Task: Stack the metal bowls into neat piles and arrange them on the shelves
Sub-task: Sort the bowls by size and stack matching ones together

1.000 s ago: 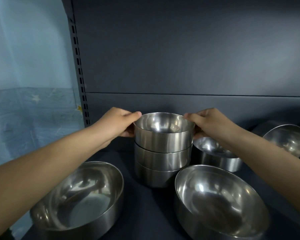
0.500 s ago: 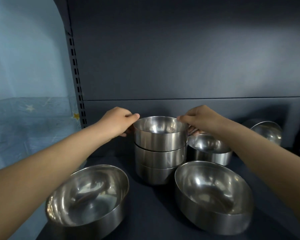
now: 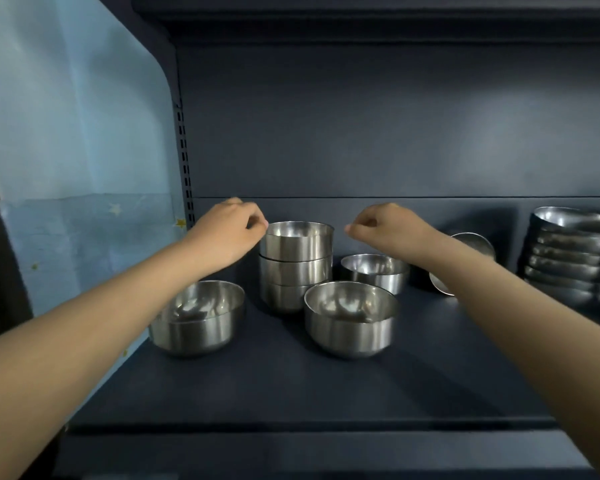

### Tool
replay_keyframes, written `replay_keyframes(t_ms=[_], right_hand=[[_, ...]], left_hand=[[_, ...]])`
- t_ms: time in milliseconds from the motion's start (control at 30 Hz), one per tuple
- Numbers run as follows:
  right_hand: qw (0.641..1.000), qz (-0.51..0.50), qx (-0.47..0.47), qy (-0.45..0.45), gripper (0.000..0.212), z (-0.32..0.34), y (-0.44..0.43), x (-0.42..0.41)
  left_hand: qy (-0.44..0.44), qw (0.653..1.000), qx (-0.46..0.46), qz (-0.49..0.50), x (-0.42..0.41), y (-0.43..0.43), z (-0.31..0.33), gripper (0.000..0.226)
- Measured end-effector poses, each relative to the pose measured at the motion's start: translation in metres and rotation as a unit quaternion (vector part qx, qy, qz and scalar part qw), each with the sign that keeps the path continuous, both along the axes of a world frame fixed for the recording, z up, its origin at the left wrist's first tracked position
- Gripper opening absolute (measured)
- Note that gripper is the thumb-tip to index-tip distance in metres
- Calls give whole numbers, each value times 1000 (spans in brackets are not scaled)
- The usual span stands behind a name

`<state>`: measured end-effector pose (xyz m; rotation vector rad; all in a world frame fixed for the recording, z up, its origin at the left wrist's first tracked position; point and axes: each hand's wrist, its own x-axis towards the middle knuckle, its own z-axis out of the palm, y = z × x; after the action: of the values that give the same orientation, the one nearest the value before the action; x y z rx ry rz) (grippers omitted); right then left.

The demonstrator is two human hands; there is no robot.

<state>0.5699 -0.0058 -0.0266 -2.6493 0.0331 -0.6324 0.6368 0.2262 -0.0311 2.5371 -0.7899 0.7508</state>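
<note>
A pile of three nested metal bowls (image 3: 297, 265) stands upright toward the back of the dark shelf (image 3: 291, 382). My left hand (image 3: 229, 233) hovers at the left edge of the top bowl's rim with curled fingers and holds nothing. My right hand (image 3: 385, 226) is a short gap to the right of the rim, fingers also curled and empty. Single bowls stand loose around the pile: one at front left (image 3: 198, 317), one at front right (image 3: 350, 320), and a smaller one behind it (image 3: 374, 271).
A bowl tipped on its side (image 3: 471, 242) leans near the back wall, partly hidden by my right forearm. A tall pile of several bowls (image 3: 568, 254) stands at the far right. A slotted upright (image 3: 184, 161) borders the shelf on the left; another shelf (image 3: 361, 8) hangs above.
Both hands have come off the top bowl's rim, the right one drawing away to the right. My head has pulled back, so more of the shelf shows.
</note>
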Motion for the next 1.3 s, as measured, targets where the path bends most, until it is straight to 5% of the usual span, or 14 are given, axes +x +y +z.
replay_keyframes(t_ms=[567, 800, 1033, 1300], right_hand=[[990, 30, -129, 37, 38, -52, -5, -87], [998, 9, -44, 38, 61, -88, -9, -69], [1000, 13, 21, -5, 61, -109, -8, -61], [996, -24, 41, -71, 51, -96, 9, -78]], left_hand=[[58, 997, 53, -8, -106, -40, -58, 35], [90, 995, 22, -40, -91, -57, -85, 47], [181, 979, -6, -90, -69, -56, -108, 60], [168, 979, -51, -104, -73, -47, -105, 59]])
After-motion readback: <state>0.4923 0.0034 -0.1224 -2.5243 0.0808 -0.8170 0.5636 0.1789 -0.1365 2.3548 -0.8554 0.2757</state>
